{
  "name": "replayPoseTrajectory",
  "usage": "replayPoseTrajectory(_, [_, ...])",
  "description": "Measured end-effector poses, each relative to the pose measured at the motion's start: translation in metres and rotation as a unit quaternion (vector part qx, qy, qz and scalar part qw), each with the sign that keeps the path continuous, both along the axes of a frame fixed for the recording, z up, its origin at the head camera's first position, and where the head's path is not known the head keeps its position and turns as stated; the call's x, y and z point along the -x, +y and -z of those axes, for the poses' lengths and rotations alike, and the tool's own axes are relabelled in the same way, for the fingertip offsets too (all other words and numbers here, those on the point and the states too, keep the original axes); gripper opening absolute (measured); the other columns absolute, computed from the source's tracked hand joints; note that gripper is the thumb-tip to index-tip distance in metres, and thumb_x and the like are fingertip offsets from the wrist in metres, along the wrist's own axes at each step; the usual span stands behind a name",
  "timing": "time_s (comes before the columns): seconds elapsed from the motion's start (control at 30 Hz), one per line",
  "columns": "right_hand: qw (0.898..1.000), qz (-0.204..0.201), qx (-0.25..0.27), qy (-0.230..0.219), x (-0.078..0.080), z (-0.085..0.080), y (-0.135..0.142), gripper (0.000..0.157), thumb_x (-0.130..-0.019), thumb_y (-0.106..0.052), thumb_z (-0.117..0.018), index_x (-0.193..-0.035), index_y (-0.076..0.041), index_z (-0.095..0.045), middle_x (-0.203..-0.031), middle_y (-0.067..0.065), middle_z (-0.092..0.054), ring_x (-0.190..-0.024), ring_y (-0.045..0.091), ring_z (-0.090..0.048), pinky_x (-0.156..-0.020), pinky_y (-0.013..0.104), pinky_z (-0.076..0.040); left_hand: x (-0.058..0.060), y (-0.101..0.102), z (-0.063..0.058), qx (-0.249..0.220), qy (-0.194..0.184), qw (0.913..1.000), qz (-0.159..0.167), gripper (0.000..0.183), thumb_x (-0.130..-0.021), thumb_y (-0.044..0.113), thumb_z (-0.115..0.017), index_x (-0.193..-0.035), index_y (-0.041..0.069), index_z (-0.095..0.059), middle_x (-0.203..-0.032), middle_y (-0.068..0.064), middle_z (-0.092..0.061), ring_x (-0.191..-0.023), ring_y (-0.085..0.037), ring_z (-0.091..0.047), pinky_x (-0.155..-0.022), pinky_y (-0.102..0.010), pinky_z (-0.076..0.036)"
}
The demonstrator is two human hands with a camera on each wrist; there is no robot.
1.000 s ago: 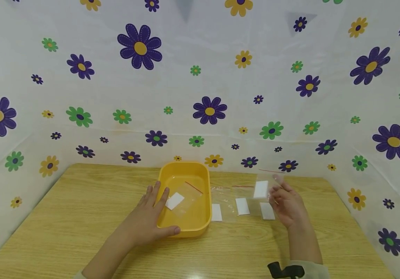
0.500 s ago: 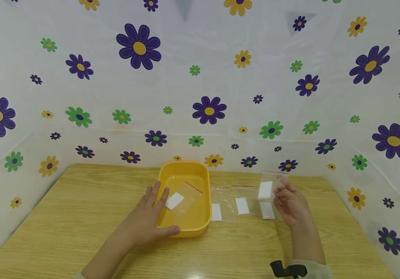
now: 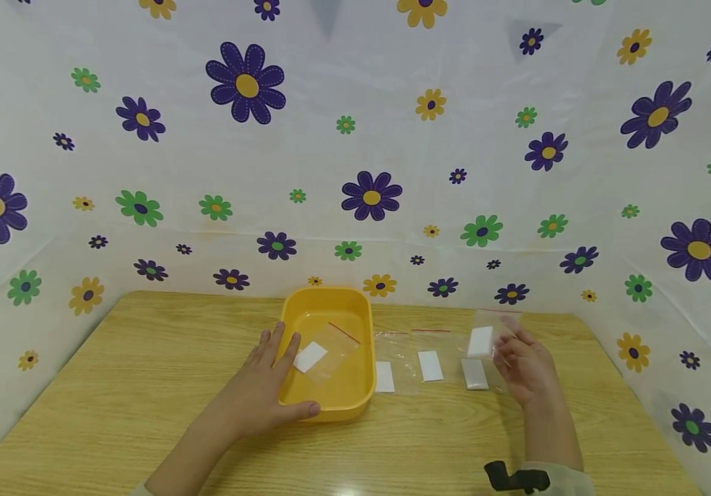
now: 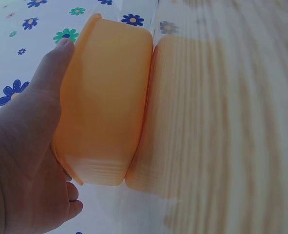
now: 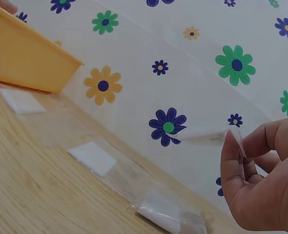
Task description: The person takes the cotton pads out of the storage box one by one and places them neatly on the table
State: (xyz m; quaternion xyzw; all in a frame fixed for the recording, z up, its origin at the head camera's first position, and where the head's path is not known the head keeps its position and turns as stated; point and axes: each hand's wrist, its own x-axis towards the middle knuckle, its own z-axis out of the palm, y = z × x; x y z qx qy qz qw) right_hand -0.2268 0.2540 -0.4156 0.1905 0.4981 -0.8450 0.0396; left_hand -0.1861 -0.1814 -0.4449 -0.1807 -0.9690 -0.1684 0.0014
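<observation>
My left hand (image 3: 262,389) rests on the left rim of a yellow plastic basin (image 3: 342,396), its fingers spread and fairly straight. Inside the basin lies a clear zip bag (image 3: 339,348) with a white rectangle in it. My right hand (image 3: 528,365) pinches another clear zip bag (image 3: 481,342) by its side edge, raised above the table; it too holds a white rectangle. Seen edge-on in the right wrist view, this bag sits between thumb and fingers (image 5: 232,161). Below it, a similar bag (image 3: 475,374) lies on the table.
Two more zip bags with white rectangles, a near one (image 3: 384,377) and a middle one (image 3: 430,366), lie in a row right of the basin on the wooden table (image 3: 145,386). A flower-patterned cloth (image 3: 306,151) hangs behind and at both sides.
My right hand has moved rightward and slightly down with the pinched zip bag. The left hand and the basin have stayed in place.
</observation>
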Motion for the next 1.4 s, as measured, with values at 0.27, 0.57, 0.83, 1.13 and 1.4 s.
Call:
replayPoseTrajectory(0.27, [1.0,0.004,0.014,0.003,-0.002,0.001,0.008,0.048,-0.098,0.007,-0.043,-0.102,-0.03,-0.072,-0.08,-0.004,-0.06,-0.073,0.006,-0.058,-0.067,0.015,-0.053,0.001,0.001,-0.001,-0.003,-0.008,1.0,-0.004,0.117,-0.077,0.084,-0.054,-0.161,0.013,-0.015,-0.168,-0.016,0.006,-0.152,-0.043,-0.001,-0.119,-0.06,-0.02])
replayPoseTrajectory(0.57, [1.0,0.023,0.017,-0.008,-0.003,0.005,0.019,0.042,-0.101,0.0,-0.046,-0.107,-0.03,-0.075,-0.085,-0.006,-0.059,-0.077,0.006,-0.058,-0.07,0.016,-0.053,0.0,0.001,0.0,0.0,-0.006,1.0,-0.004,0.118,-0.077,0.086,-0.053,-0.161,0.014,-0.014,-0.168,-0.016,0.007,-0.152,-0.044,-0.001,-0.119,-0.06,-0.021])
replayPoseTrajectory(0.83, [1.0,0.02,0.019,-0.007,-0.005,0.007,0.026,0.043,-0.102,-0.001,-0.044,-0.104,-0.03,-0.075,-0.084,-0.006,-0.057,-0.076,0.005,-0.057,-0.068,0.015,-0.052,0.001,0.001,0.002,0.003,0.001,1.0,-0.003,0.118,-0.077,0.087,-0.052,-0.161,0.013,-0.015,-0.167,-0.016,0.006,-0.152,-0.044,-0.002,-0.119,-0.059,-0.021])
replayPoseTrajectory(1.13, [0.999,0.034,0.005,-0.017,-0.006,0.009,0.032,0.045,-0.1,0.003,-0.044,-0.106,-0.031,-0.073,-0.083,-0.005,-0.059,-0.076,0.006,-0.056,-0.067,0.016,-0.052,0.001,0.001,0.001,0.002,-0.003,1.0,-0.002,0.117,-0.077,0.086,-0.052,-0.161,0.013,-0.015,-0.167,-0.016,0.007,-0.152,-0.043,0.0,-0.119,-0.059,-0.02])
replayPoseTrajectory(1.4, [0.999,0.042,-0.007,-0.013,-0.008,0.012,0.038,0.05,-0.097,0.007,-0.041,-0.093,-0.031,-0.074,-0.08,-0.006,-0.059,-0.074,0.007,-0.055,-0.061,0.018,-0.049,0.001,0.001,0.0,-0.002,-0.004,1.0,-0.002,0.117,-0.077,0.085,-0.053,-0.161,0.014,-0.015,-0.167,-0.016,0.007,-0.152,-0.044,0.0,-0.117,-0.062,-0.023])
